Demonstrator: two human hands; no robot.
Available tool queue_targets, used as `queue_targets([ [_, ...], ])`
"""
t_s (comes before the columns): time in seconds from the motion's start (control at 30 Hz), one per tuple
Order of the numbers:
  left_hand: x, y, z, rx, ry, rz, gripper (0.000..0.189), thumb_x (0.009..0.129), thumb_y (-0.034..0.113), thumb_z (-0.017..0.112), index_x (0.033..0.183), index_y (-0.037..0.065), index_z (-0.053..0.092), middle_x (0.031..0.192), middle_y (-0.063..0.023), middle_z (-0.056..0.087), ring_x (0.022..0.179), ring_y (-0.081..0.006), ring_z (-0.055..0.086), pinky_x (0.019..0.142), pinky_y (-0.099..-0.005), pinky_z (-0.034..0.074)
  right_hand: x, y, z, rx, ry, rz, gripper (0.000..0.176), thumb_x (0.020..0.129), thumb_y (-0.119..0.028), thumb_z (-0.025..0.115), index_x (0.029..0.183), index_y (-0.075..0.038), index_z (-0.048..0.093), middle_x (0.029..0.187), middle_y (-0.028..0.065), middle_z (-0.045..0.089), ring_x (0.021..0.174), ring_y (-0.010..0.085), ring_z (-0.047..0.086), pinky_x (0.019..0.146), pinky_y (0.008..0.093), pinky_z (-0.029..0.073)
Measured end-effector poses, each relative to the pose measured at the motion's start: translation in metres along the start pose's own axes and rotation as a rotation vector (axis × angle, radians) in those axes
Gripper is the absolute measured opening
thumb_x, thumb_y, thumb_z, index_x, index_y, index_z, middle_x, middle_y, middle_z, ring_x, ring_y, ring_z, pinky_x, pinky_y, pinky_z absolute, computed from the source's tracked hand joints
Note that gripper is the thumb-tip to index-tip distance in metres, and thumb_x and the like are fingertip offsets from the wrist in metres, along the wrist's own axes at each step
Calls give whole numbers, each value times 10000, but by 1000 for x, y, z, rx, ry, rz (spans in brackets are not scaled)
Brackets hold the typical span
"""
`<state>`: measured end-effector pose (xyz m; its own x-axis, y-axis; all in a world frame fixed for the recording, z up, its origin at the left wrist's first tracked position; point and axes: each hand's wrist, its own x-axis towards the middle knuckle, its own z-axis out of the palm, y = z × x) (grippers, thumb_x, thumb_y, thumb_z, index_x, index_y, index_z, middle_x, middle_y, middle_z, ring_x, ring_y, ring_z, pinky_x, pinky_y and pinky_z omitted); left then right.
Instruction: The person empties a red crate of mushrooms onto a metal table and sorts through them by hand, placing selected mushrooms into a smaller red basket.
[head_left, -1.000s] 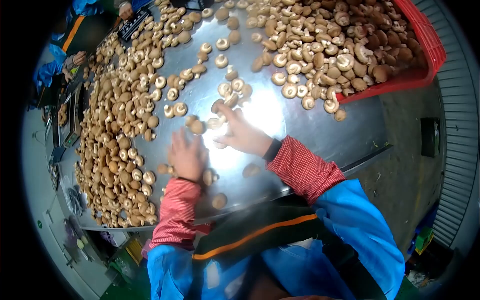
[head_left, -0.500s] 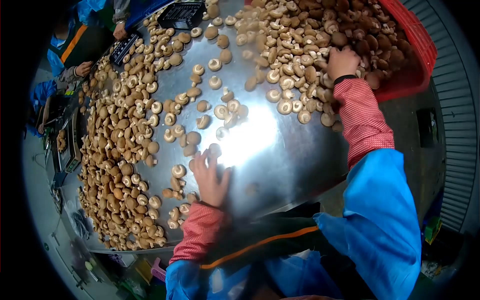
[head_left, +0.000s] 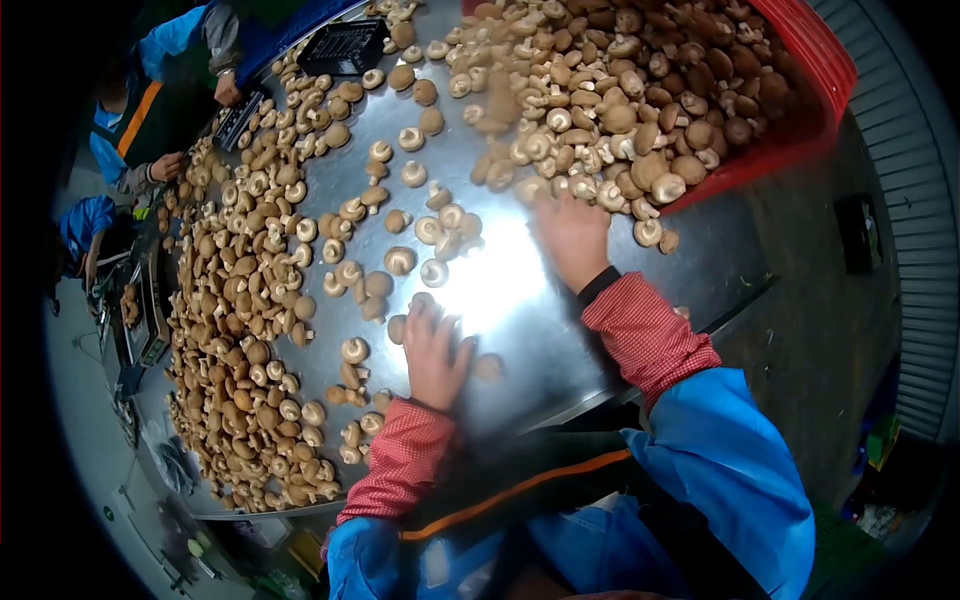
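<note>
My left hand (head_left: 437,358) is low over the metal table (head_left: 530,385), fingers apart. At its fingertips is a shiitake mushroom (head_left: 424,301), with another mushroom (head_left: 397,329) just left of the fingers. My right hand (head_left: 574,238) reaches the near edge of a big mushroom heap (head_left: 590,110). Its fingers point away from me against the mushrooms, partly blurred, and nothing shows gripped in them. That heap spills from a tipped red crate (head_left: 825,70). Loose mushrooms (head_left: 448,225) lie between my two hands and the left pile.
A second large mushroom pile (head_left: 240,340) covers the table's left side. Black crates (head_left: 343,46) stand at the back. Across the table, a co-worker's hand (head_left: 228,90) is by a small black crate (head_left: 238,120). A scale (head_left: 152,310) is at far left.
My right hand has moved left and toward me, from inside the heap to its near edge. Mushrooms have shifted in the heap and crate. My left hand stays near the same spot.
</note>
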<state>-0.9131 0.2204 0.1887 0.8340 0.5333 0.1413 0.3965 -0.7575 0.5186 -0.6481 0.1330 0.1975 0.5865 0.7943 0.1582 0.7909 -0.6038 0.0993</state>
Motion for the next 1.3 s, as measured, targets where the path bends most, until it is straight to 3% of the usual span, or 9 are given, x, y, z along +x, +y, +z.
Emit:
queue_targets([
  [0.17,3,16,-1,-511,-119,-183,468,888,102,675,1336,73,542,1280,-135,544,1186,-269,558,969,-384,476,-40,-35,-15,688,52,-57,408,841,-382,717,1100,-86,607,890,89,592,767,294,630,652,391,500],
  [0.23,15,50,-9,-1268,-211,-571,513,1055,357,443,1485,95,344,1328,-141,528,1135,-264,604,922,-379,531,-57,-49,-26,1089,-45,-81,486,852,-340,702,1265,-107,594,1027,180,563,971,332,599,754,398,532],
  [0.33,20,40,19,-1833,-356,-947,518,1064,459,326,1410,92,444,1300,-145,589,1109,-256,635,891,-382,570,-59,-32,-42,796,147,-411,557,825,-351,727,1255,-38,563,1057,203,603,935,367,625,788,432,528],
  [0.4,14,31,31,-1795,-429,-945,492,1062,460,338,1336,90,512,1215,-125,634,1072,-230,648,864,-363,578,-48,-7,-43,820,49,-239,549,821,-354,728,1215,-12,555,1016,210,598,869,373,620,747,453,521],
  [0.43,10,27,34,-1774,-463,-951,486,1061,460,343,1298,88,547,1173,-115,657,1054,-216,654,850,-354,582,-38,17,-22,475,242,-182,430,814,-302,710,1115,-22,583,937,189,577,805,364,591,680,464,497],
  [0.57,4,38,20,-1723,-497,-990,470,1050,463,374,1178,82,619,1054,-85,689,1006,-201,659,839,-342,571,10,107,-19,-304,156,116,114,834,-156,600,933,-99,612,935,88,602,880,255,593,723,378,494],
  [0.67,8,42,20,-1698,-513,-1034,465,1046,461,394,1145,80,642,1046,-77,686,994,-210,653,877,-368,549,17,128,7,-337,238,2,89,826,-160,602,898,-108,597,907,89,585,863,252,593,616,347,512],
  [1.03,19,48,17,-1698,-606,-926,602,1008,530,465,1420,91,478,1148,-123,649,937,-218,624,820,-355,552,-40,87,-22,356,10,143,215,803,-107,672,1000,-36,622,897,180,642,850,359,652,683,452,538],
  [1.3,18,36,22,-1689,-612,-1017,588,997,565,465,1386,125,453,1173,-111,639,900,-190,627,741,-326,549,-60,-14,-39,1097,-278,-217,263,866,-158,678,1105,-49,657,886,152,658,779,334,646,685,387,522],
])
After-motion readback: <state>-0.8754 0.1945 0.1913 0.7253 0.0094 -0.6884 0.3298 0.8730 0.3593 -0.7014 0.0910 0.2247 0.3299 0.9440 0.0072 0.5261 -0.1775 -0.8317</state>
